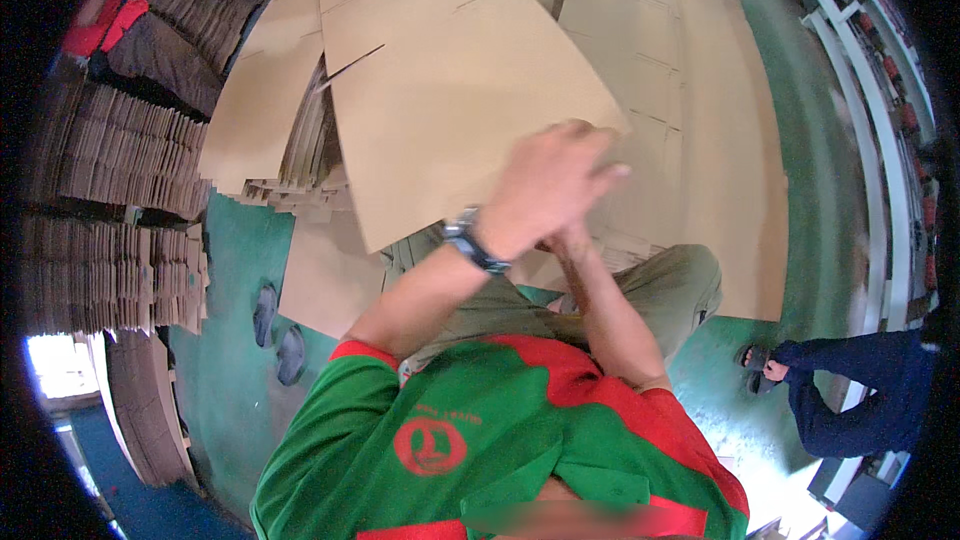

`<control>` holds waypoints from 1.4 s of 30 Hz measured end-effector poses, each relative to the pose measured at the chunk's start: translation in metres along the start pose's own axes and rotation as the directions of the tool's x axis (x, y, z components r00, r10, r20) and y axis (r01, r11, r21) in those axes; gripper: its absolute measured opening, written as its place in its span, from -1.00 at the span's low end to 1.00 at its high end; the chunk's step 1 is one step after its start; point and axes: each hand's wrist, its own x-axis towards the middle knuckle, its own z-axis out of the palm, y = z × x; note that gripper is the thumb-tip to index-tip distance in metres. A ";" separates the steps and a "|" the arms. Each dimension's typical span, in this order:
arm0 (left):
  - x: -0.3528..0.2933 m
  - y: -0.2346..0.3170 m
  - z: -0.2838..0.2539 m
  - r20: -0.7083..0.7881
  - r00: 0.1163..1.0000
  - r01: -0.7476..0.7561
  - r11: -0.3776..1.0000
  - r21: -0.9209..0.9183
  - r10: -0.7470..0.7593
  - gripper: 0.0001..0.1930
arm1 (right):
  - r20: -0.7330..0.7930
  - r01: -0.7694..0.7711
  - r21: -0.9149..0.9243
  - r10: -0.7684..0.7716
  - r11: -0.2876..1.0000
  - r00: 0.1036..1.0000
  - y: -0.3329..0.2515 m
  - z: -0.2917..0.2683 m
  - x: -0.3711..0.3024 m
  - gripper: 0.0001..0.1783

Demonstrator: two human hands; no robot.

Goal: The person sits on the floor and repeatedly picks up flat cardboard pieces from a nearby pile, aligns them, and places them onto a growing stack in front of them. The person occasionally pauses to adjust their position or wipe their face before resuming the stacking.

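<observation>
In the head view, the step in hand appears to be the handling of a large, flat, tan cardboard sheet [450, 90], which lies uppermost in front of the seated person and serves as the landmark here. The left hand [550, 178], above a black wristwatch [476, 240], is blurred over the near edge of the sheet, close to its right corner, back upward and fingers partly bent; whether it grips the edge or merely passes over it cannot be told. The right hand [571, 235] is mostly hidden beneath the left, just off that edge, so its hold cannot be told either. In judgement, any next move of so broad a sheet would call for a sure hold on its edge and even support, since it could bend. Right of the sheet spreads a wide tan cardboard panel with dark slits [715, 170]; left of it lies another tan cardboard piece [262, 105], beside a layered pile of cardboard edges [312, 140]. Nearer the person is the green floor [235, 400], with a pair of dark slippers [290, 355] below the sheet's left corner. Farther left rise stacks of flattened brown cardboard [125, 155]; far right of the sheet runs a pale metal frame [875, 155], and below that sits a co-worker in dark trousers [850, 385].
</observation>
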 end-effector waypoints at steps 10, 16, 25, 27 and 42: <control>-0.140 -0.300 -0.166 -0.470 0.845 0.524 0.567 0.635 -0.254 -0.42 | -0.294 -0.062 -0.299 -0.030 0.952 0.955 -0.070 -0.057 -0.009 -0.57; -0.200 -0.385 -0.177 -0.233 0.755 0.591 0.483 0.646 -0.613 -0.39 | -0.394 -0.011 -0.258 -0.095 0.966 0.914 -0.072 -0.080 -0.024 -0.58; -0.200 -0.398 -0.183 -0.334 0.714 0.659 0.429 0.617 -0.616 -0.52 | -0.472 0.045 -0.219 -0.146 0.975 0.869 -0.096 -0.119 -0.035 -0.58; -0.201 -0.407 -0.185 -0.294 0.746 0.590 0.388 0.709 -0.598 -0.54 | -0.505 0.055 -0.184 -0.142 0.981 0.852 -0.095 -0.126 -0.036 -0.58; -0.146 -0.315 -0.190 -0.337 0.902 0.418 0.354 0.837 -0.268 -0.68 | -0.854 -0.022 -0.387 -0.349 0.922 0.384 -0.082 -0.190 -0.014 -0.62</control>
